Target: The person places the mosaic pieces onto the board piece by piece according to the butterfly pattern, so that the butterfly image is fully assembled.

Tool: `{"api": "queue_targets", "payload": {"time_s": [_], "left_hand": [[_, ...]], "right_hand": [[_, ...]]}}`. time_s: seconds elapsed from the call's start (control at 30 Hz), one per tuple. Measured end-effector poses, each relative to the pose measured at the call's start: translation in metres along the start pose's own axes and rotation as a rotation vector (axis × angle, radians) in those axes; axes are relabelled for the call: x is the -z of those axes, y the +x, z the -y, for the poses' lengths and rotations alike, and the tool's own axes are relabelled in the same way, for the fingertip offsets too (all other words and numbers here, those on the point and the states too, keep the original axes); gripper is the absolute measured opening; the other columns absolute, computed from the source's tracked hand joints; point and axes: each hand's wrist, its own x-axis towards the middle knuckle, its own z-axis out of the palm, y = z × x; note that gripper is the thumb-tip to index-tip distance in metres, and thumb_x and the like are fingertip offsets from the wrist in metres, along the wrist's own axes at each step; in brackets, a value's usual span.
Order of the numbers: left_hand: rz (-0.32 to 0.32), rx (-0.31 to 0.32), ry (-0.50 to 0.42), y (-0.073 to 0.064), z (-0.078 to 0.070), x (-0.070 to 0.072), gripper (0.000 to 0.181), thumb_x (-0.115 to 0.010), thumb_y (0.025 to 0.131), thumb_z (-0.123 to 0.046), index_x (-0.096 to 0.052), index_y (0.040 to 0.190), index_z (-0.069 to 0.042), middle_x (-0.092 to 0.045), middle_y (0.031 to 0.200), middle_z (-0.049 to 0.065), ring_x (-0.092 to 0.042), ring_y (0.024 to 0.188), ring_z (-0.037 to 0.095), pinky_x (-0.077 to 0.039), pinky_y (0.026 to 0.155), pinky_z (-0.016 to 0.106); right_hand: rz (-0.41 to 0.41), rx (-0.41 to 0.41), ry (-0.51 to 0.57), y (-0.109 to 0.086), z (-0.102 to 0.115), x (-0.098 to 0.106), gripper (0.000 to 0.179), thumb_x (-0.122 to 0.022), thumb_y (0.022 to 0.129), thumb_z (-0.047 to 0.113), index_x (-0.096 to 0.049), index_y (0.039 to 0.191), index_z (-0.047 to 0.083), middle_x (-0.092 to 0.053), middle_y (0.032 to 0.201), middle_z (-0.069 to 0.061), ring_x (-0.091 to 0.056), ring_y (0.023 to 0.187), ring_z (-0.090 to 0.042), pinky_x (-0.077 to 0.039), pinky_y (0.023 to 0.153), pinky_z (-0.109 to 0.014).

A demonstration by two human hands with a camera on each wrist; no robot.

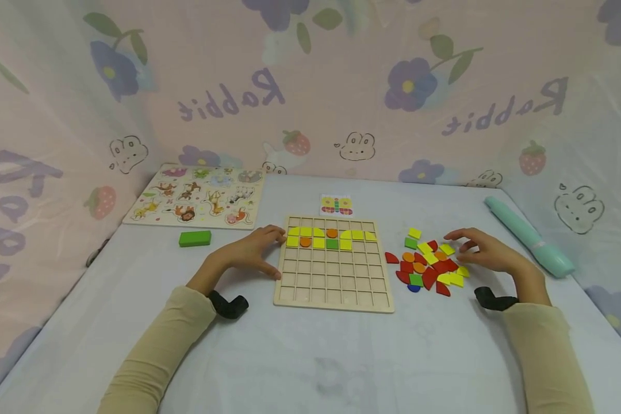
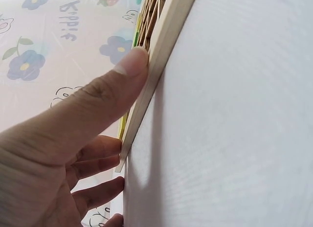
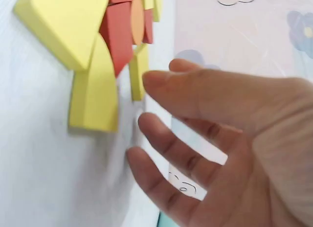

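Okay, grid board (image 1: 329, 280) sits mid-bench, directly in front of the person. Farthest row is bare; second row filled across, yellow pieces (image 1: 292, 242) either side of an orange disc (image 1: 332, 233). Third row filled only partway from the left, incl. a green square (image 1: 332, 244); its right end and all nearer rows bare. Left hand (image 1: 253, 251) at the board's left edge: grip spread, thumb touching the rim, likely steadying. Right hand (image 1: 483, 250) at the right side of the loose pile (image 1: 429, 279), right of the board; grip spread, nothing in it, contact with a piece can't tell. Step looks like picking the next piece for the third row. Next move probably calls for pinching one piece, maybe an orange disc if the row mirrors, and seating it flat. Pattern card (image 1: 336, 206) just beyond the board. Animal puzzle (image 1: 199, 201) far left, green block (image 1: 195, 238) nearer, teal cylinder (image 1: 528, 236) far right on the bench (image 1: 419, 356).
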Motion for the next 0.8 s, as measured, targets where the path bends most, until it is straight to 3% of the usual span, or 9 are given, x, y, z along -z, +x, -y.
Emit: {"api": "queue_targets", "payload": {"time_s": [0.07,0.3,0.8], "left_hand": [[0.003,0.007,0.003,0.001,0.001,0.000,0.076,-0.080,0.069,-0.042,-0.047,0.127,-0.006,-0.034,0.144,0.013,-0.028,0.134,0.032,-0.025,0.110,0.048],[0.012,0.020,-0.002,0.001,0.000,0.000,0.077,-0.081,0.069,-0.041,-0.047,0.128,-0.006,-0.033,0.144,0.011,-0.028,0.135,0.031,-0.024,0.111,0.047],[0.006,0.022,-0.004,0.000,-0.003,-0.001,0.075,-0.081,0.069,-0.041,-0.047,0.126,-0.006,-0.034,0.144,0.012,-0.027,0.135,0.031,-0.024,0.111,0.048]], "right_hand": [[0.010,0.009,0.018,0.005,-0.001,-0.002,0.049,-0.065,0.085,0.009,-0.046,0.130,0.002,-0.044,0.129,-0.023,-0.050,0.104,-0.037,-0.050,0.082,-0.050],[0.025,0.048,0.022,0.015,-0.006,-0.008,0.042,-0.063,0.084,0.003,-0.050,0.124,0.002,-0.048,0.123,-0.022,-0.048,0.104,-0.036,-0.048,0.082,-0.036],[-0.032,-0.032,-0.016,0.018,-0.006,-0.012,0.033,-0.066,0.086,0.013,-0.055,0.113,-0.002,-0.055,0.111,-0.018,-0.050,0.096,-0.030,-0.046,0.082,-0.038]]}}
